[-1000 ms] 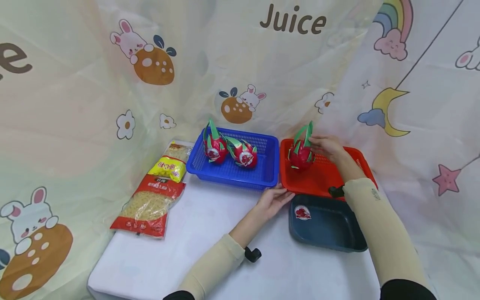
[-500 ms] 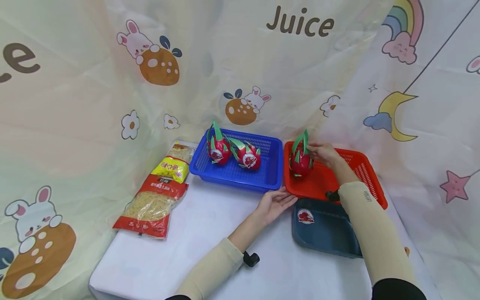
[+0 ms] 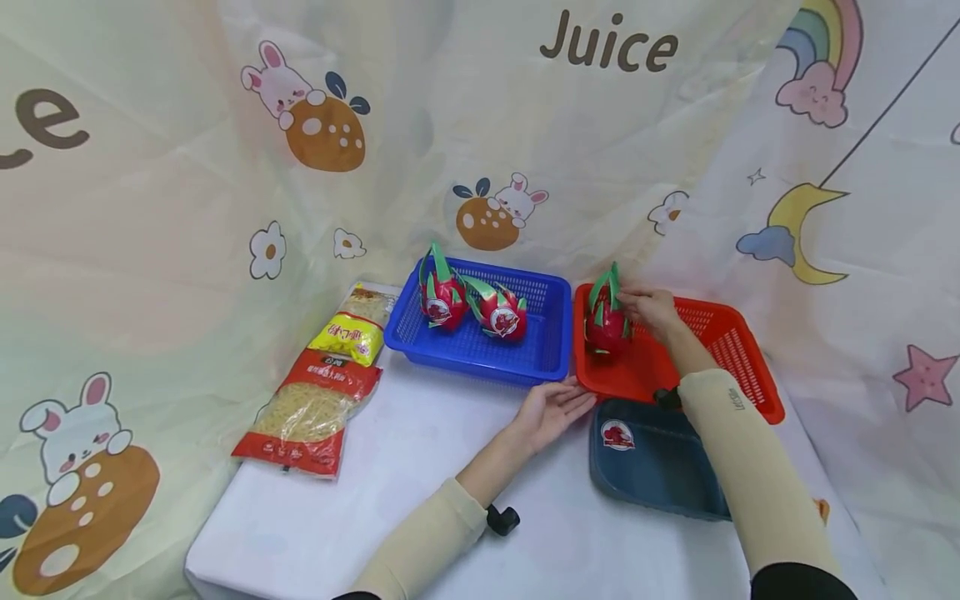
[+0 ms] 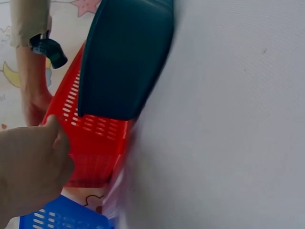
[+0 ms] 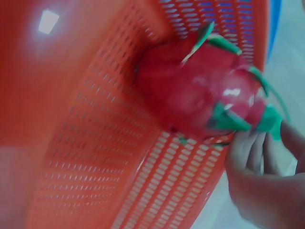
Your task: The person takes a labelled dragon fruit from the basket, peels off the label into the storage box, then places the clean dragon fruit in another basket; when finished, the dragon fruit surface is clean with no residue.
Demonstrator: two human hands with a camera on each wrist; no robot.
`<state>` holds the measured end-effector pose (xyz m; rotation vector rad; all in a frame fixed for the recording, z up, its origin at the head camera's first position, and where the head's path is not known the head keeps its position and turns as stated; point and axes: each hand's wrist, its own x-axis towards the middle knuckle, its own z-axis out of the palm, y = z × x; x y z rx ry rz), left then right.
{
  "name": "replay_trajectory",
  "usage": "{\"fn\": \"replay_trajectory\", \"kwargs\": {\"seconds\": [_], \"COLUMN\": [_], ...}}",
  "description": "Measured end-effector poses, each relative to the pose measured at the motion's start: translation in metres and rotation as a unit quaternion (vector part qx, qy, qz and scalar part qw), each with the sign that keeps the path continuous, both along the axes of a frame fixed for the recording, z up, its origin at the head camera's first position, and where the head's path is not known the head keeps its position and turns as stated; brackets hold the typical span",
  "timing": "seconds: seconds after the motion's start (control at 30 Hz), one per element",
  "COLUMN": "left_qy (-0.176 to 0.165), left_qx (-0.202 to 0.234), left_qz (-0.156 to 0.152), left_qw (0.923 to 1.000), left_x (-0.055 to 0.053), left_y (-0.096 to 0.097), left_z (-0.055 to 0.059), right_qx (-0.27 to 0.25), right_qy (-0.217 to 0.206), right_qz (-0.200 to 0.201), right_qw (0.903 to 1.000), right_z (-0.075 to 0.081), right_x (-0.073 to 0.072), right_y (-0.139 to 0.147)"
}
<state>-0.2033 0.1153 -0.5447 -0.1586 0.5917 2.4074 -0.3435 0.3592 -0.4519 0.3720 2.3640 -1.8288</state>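
Observation:
A red dragon fruit with green leaves stands upright at the left end of the red basket. My right hand pinches its green top; in the right wrist view the fingers meet the leaves beside the body of the dragon fruit. My left hand lies palm up with relaxed fingers, fingertips at the front left corner of the red basket. The left wrist view has the back of my left hand beside the slotted wall of the red basket.
Left of the red basket stands a blue basket holding two more dragon fruits, which bear round stickers. A dark blue-grey tub sits in front of the red basket. Two food packets lie at the table's left edge.
My right hand has lowered the dragon fruit slightly into the red basket. The left hand keeps its place at the basket's corner. The head view has turned a little leftward.

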Motion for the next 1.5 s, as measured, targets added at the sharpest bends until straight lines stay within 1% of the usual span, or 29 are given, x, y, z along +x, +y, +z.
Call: {"fn": "replay_trajectory", "kwargs": {"seconds": [0.03, 0.1, 0.17, 0.23, 0.27, 0.37, 0.43, 0.53, 0.63, 0.73, 0.87, 0.97, 1.13, 1.3, 1.4, 1.5], "left_qy": [0.003, 0.002, 0.001, 0.000, -0.001, -0.002, -0.006, -0.005, 0.005, 0.012, 0.009, 0.009, 0.013, 0.012, 0.012, 0.018], "left_qx": [-0.003, -0.011, -0.016, -0.026, -0.031, -0.046, -0.055, -0.066, -0.080, -0.088, -0.083, -0.077, -0.074, -0.065, -0.060, -0.056], "left_qz": [-0.002, -0.007, -0.010, -0.010, -0.010, -0.007, -0.003, 0.012, 0.029, 0.043, 0.054, 0.068, 0.096, 0.115, 0.124, 0.136], "left_qw": [1.0000, 0.9999, 0.9998, 0.9996, 0.9995, 0.9989, 0.9984, 0.9977, 0.9964, 0.9951, 0.9950, 0.9947, 0.9926, 0.9912, 0.9904, 0.9889], "left_x": [-0.001, -0.001, 0.000, 0.001, 0.002, 0.004, 0.005, 0.005, 0.003, 0.002, 0.000, -0.003, -0.006, -0.008, -0.008, -0.008], "left_y": [-0.001, -0.003, -0.005, -0.007, -0.008, -0.014, -0.020, -0.031, -0.044, -0.057, -0.073, -0.084, -0.095, -0.102, -0.107, -0.112], "left_z": [0.000, 0.003, 0.004, 0.007, 0.009, 0.012, 0.011, 0.009, 0.006, 0.004, 0.000, -0.002, 0.000, 0.002, 0.002, 0.003], "right_qx": [0.012, 0.077, 0.138, 0.188, 0.200, 0.172, 0.161, 0.142, 0.117, 0.092, 0.094, 0.099, 0.088, 0.112, 0.117, 0.100], "right_qy": [0.012, 0.048, 0.077, 0.100, 0.109, 0.135, 0.147, 0.159, 0.158, 0.152, 0.133, 0.112, 0.083, 0.059, 0.045, 0.028], "right_qz": [-0.014, -0.046, -0.086, -0.122, -0.135, -0.143, -0.128, -0.083, -0.036, 0.001, 0.035, 0.055, 0.080, 0.110, 0.117, 0.120], "right_qw": [0.9998, 0.9948, 0.9837, 0.9694, 0.9643, 0.9652, 0.9676, 0.9735, 0.9798, 0.9840, 0.9860, 0.9872, 0.9894, 0.9858, 0.9852, 0.9874], "right_z": [0.002, 0.005, 0.009, 0.012, 0.014, 0.021, 0.024, 0.027, 0.028, 0.028, 0.026, 0.024, 0.015, 0.005, 0.000, -0.003], "right_x": [0.001, 0.003, 0.004, 0.004, 0.004, 0.002, 0.002, 0.000, -0.007, -0.014, -0.023, -0.031, -0.042, -0.052, -0.059, -0.064], "right_y": [-0.002, -0.007, -0.013, -0.020, -0.025, -0.041, -0.054, -0.074, -0.094, -0.112, -0.133, -0.148, -0.168, -0.181, -0.186, -0.190]}}
